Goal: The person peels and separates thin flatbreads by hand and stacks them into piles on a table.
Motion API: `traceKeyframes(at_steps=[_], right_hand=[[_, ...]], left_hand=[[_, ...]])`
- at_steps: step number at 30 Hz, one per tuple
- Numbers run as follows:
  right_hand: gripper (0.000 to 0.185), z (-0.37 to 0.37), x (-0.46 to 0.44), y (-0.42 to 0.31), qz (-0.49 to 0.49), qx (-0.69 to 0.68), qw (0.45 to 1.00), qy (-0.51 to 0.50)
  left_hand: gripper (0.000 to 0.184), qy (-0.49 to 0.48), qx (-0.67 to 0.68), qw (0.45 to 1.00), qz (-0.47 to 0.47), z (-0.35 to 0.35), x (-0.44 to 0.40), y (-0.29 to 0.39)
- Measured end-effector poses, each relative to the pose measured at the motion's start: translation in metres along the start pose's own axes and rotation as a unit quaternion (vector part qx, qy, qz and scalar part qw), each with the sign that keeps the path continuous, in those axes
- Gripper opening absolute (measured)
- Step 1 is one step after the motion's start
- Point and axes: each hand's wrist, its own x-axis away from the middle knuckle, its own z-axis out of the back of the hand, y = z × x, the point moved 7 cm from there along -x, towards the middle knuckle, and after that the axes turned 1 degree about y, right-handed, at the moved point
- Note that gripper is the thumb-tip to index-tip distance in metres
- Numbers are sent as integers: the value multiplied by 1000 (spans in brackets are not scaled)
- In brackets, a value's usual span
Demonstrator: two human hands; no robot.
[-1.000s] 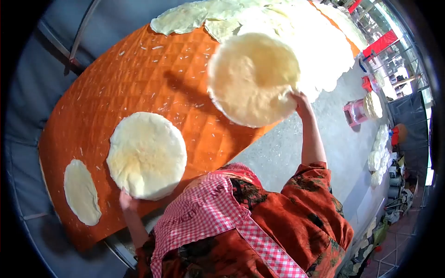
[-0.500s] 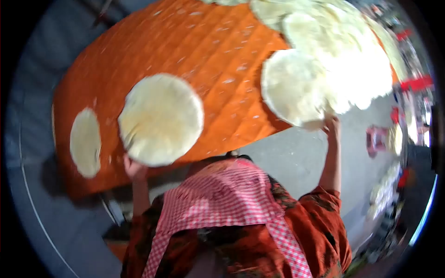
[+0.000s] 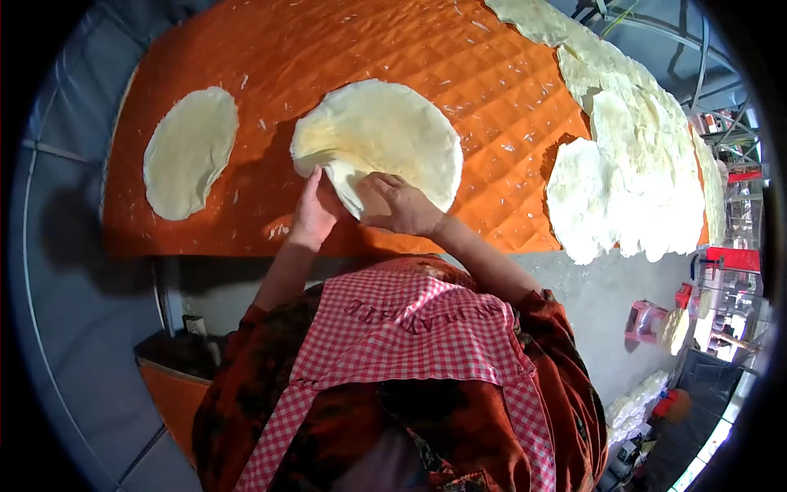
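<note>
A large, round, pale flatbread (image 3: 402,123) lies on the orange quilted cloth in front of me, its near left edge lifted into a fold. My left hand (image 3: 315,217) has its fingers closed on that raised edge, with the thumb pointing up along it. Beside it, my right hand (image 3: 406,207) grips the near edge, its fingers bent over the top of the bread. Part of the fold is hidden between my hands. A smaller oval flatbread (image 3: 190,154) lies flat to the left, apart from both hands.
An orange quilted cloth (image 3: 492,193) with scattered white flakes covers the table. Overlapping flatbreads (image 3: 648,156) are heaped at its right end, some hanging over the near edge. A pink stool (image 3: 644,321) stands on the floor at right. A dark box (image 3: 176,354) sits below the table at left.
My right hand has left the heap at right and come to the large flatbread. That bread's near edge is now folded up. The whole view has shifted as my head turned.
</note>
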Motion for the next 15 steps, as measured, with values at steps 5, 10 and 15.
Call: traceKeyframes(at_steps=[5,10,15], right_hand=[[59,-18,8,2,5,29,1000,-6],[50,-16,4,19,-22,-62,997,-39],[46,-19,9,38,-106,-174,976,-70]], left_hand=[[55,-50,-19,997,55,15,3,-18],[60,-67,-128,989,-19,-26,30,-9],[68,-22,-128,992,0,-11,22,-21]])
